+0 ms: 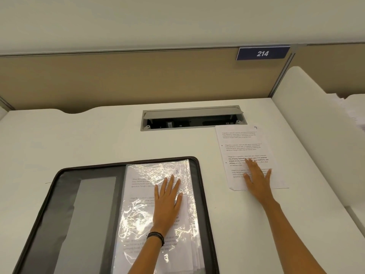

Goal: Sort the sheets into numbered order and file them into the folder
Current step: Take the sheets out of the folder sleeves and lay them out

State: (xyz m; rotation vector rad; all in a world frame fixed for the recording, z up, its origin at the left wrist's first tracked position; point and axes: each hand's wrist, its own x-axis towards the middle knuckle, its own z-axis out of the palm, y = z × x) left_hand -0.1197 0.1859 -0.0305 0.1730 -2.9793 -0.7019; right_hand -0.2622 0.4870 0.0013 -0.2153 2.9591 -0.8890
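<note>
Your left hand (167, 202) lay flat, fingers straight, on the crinkled clear plastic sleeve (138, 214) in the open black zip folder (94, 214). Right of it, your right hand (256, 178), fingers spread and released, pressed the white printed sheet (243, 143) marked 9.

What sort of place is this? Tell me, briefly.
Probably an office or study cubicle: a numbered plate reading 214 on a beige partition, and a white desk with a cable hatch.
</note>
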